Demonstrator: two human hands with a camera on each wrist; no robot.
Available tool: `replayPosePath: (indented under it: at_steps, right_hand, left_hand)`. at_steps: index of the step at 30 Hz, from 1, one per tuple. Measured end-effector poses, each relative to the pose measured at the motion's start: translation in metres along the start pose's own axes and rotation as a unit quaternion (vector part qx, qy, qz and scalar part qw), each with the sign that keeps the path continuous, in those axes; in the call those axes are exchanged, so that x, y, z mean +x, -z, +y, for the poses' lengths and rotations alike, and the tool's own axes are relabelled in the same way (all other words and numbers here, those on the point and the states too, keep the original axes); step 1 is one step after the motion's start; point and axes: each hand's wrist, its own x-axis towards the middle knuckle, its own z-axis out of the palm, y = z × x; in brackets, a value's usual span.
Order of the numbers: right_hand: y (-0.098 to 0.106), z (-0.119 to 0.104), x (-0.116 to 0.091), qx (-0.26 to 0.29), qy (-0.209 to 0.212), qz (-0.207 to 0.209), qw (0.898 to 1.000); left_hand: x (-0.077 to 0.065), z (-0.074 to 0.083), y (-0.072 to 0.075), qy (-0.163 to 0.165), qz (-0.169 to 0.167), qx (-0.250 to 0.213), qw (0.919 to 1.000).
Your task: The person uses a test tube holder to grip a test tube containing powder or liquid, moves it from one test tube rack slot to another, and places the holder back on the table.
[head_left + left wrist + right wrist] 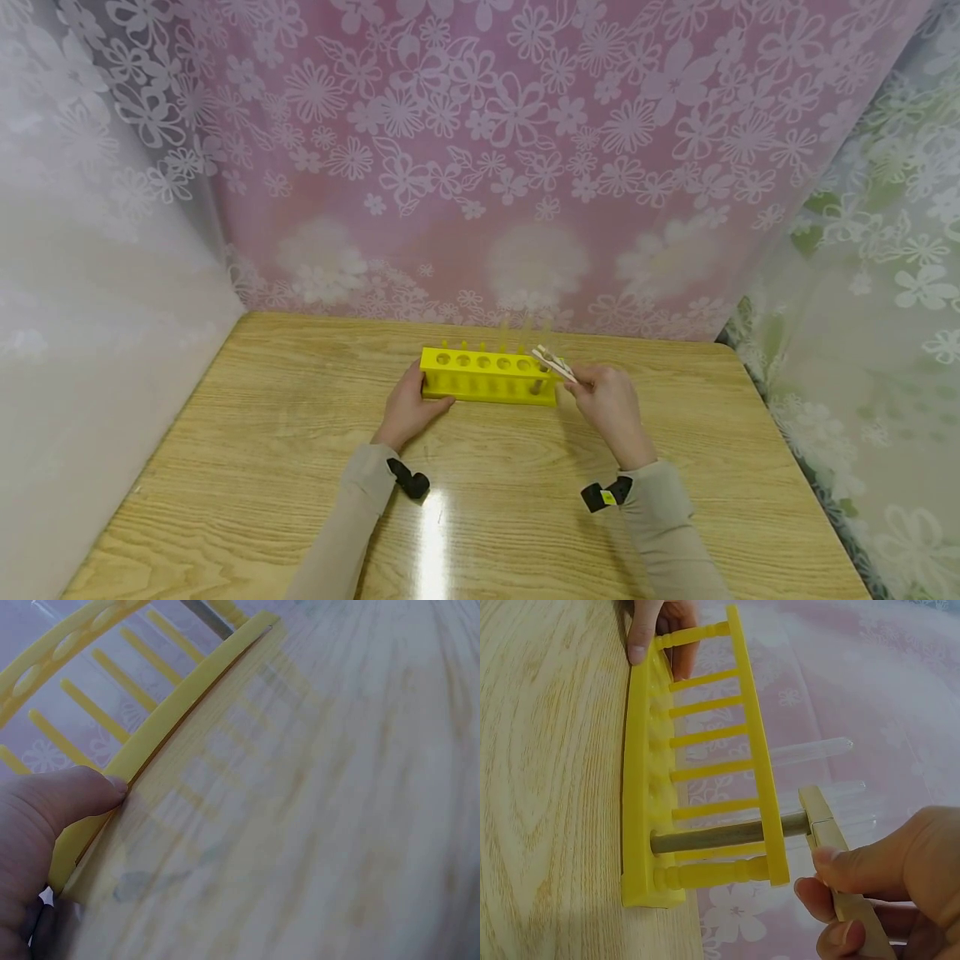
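Observation:
A yellow test tube rack stands on the table, with a row of round holes in its top board and pegs behind. My left hand grips its left end; in the left wrist view the thumb presses on the base's edge. At the right end, a greyish test tube stands through the last hole, its foot on the base. My right hand holds a wooden test tube clamp between thumb and fingers. The clamp's jaws are at the tube's upper end, above the top board.
Several clear glass test tubes sit at the back of the rack, towards its right side. The wood-grain table runs back to a pink flowered curtain. Pale flowered sheets hang on the left and right sides.

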Motion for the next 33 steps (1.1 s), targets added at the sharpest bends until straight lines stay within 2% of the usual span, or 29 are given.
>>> replayPosePath:
  at_steps: [8,33]
  right_hand:
    - [0.0007,-0.0015,-0.0004,-0.008,-0.025,-0.019,0.999]
    - [0.0054,-0.0049,-0.0014,-0.023,-0.039,-0.019,0.999]
  left_hand:
    - [-0.0001,0.0001,0.0004,-0.001,-0.001,-0.004,1.0000]
    - [-0.0012,0.0014,0.0004,-0.003,0.001,0.000,1.0000]
